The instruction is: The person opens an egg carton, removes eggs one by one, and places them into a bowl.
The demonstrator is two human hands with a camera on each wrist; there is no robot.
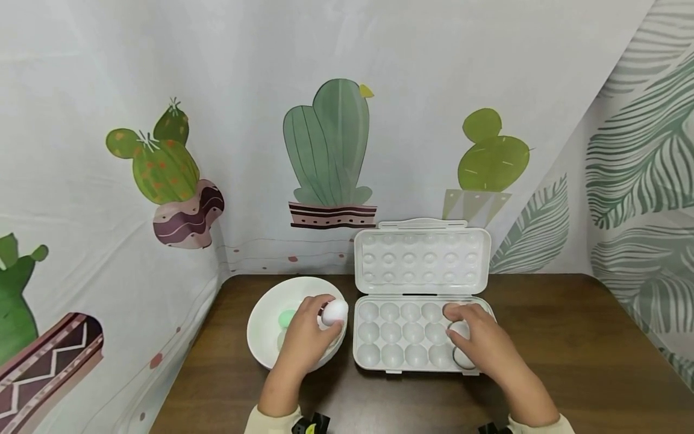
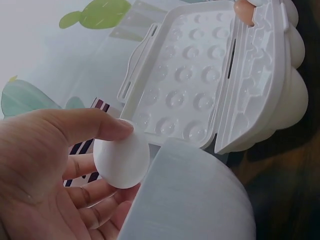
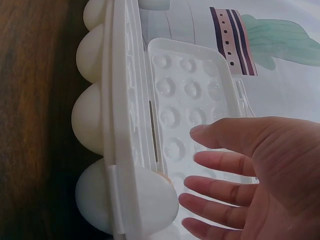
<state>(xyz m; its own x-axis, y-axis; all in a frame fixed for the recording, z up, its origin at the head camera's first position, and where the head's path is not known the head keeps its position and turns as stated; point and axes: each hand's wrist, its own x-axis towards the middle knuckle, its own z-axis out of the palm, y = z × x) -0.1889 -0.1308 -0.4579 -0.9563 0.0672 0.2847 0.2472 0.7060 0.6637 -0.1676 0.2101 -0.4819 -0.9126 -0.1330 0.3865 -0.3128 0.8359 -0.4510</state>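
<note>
Egg [image 1: 334,311] and tray sit side by side here, and the whole matter rests on that gap: the white egg is pinched in the left hand [image 1: 306,337], thumb on its upper side and curled fingers [image 2: 92,197] cradling it from beneath, held over the right rim of the white bowl [image 1: 264,337]. From those fingers the open egg tray [image 1: 398,334] lies directly to the right, just beside the bowl, with its nearest empty cups in the left column only a little way off. The egg's long axis runs roughly left to right in the head view, pointing toward the tray rather than standing upright, so I judge it would need tipping before it could sit point-down in a cup. Of the two hands the left is plainly the nearer to the tray's left columns. The right hand [image 1: 479,340] is spread over the right end of the tray, fingers [image 3: 225,165] straight and apart and gripping nothing, resting on or just above the white eggs [image 1: 461,355] already seated in the rightmost cups; whether the palm touches them I cannot tell. The tray's lid [image 1: 422,256] stands open at the far side, leaning back toward the cactus-printed backdrop [image 1: 331,144]. A pale green egg [image 1: 287,317] lies in the bowl, to the left of the left hand's knuckles. Everything stands on a dark wooden table [image 1: 569,337].
</note>
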